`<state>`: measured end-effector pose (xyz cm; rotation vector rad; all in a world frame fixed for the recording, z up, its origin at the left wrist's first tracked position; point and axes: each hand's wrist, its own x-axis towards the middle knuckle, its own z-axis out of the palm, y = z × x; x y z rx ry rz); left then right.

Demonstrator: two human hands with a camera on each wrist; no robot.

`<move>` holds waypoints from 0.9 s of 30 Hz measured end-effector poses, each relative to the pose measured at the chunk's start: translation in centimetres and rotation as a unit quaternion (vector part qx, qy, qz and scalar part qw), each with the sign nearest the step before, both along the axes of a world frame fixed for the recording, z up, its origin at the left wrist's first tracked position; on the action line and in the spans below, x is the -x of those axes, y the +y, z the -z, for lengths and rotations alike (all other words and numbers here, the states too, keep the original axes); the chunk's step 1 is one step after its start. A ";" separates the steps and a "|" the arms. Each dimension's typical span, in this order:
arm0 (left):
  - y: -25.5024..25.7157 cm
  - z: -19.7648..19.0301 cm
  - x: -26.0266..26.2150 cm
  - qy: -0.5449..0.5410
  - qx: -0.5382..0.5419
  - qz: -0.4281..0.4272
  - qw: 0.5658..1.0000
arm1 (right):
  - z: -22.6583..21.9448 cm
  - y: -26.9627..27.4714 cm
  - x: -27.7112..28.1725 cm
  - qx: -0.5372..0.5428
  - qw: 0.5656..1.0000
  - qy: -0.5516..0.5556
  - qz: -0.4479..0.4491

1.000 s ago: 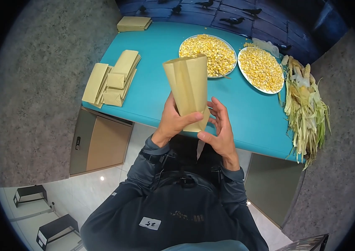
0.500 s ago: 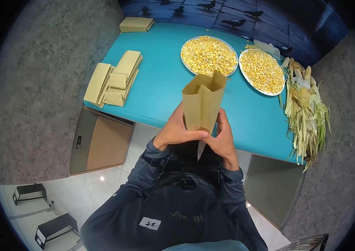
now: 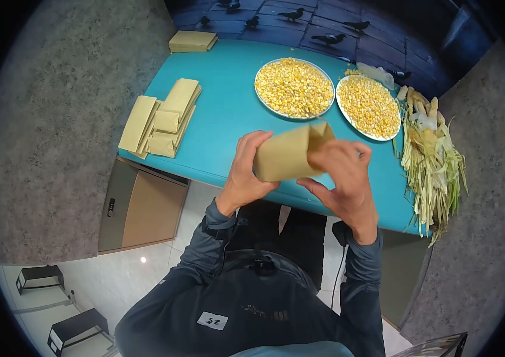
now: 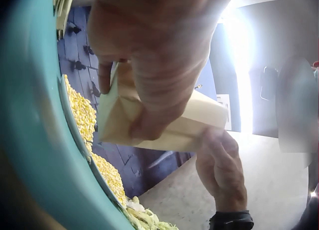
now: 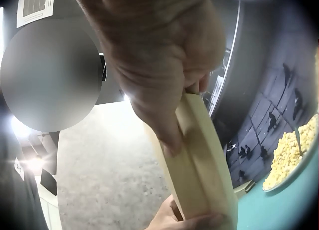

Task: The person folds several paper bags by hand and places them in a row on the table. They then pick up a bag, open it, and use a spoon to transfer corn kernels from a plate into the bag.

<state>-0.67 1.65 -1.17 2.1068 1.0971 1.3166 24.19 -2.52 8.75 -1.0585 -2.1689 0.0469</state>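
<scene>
An opened brown paper bag (image 3: 283, 156) is held tilted over the front part of the table, its mouth toward the right. My left hand (image 3: 245, 172) grips it near the base, thumb on one side and fingers on the other. At the mouth is my right hand (image 3: 347, 181), slightly blurred, with fingers over the rim and thumb below. The right wrist view has the right thumb pressed along the side of the bag (image 5: 197, 155). Beyond the bag, corn kernels (image 3: 294, 86) fill a round white plate; more kernels (image 3: 369, 106) lie on a second plate beside it.
Several folded paper bags (image 3: 166, 122) lie at the left of the teal table (image 3: 222, 107), and another stack (image 3: 193, 41) sits at the far left corner. Corn husks with cobs (image 3: 433, 160) hang over the right edge. A clear plastic bag (image 3: 376, 74) lies behind the plates.
The bag has gone from upright to tilted, its mouth turned to the right. My right hand has moved from the bag's lower part up to its mouth; the left still holds the base end.
</scene>
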 end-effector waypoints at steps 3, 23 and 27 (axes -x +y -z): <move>0.2 0.8 0.6 -0.012 -0.012 -0.028 0.999 | -0.7 -0.6 0.6 0.017 0.997 -0.017 -0.068; 0.1 0.8 1.5 -0.388 0.370 0.194 0.822 | 2.9 -2.1 -2.0 0.179 0.945 0.257 -0.095; 0.2 0.9 1.7 -0.265 0.286 0.155 0.908 | 6.9 -2.2 -2.4 0.375 0.780 0.501 -0.020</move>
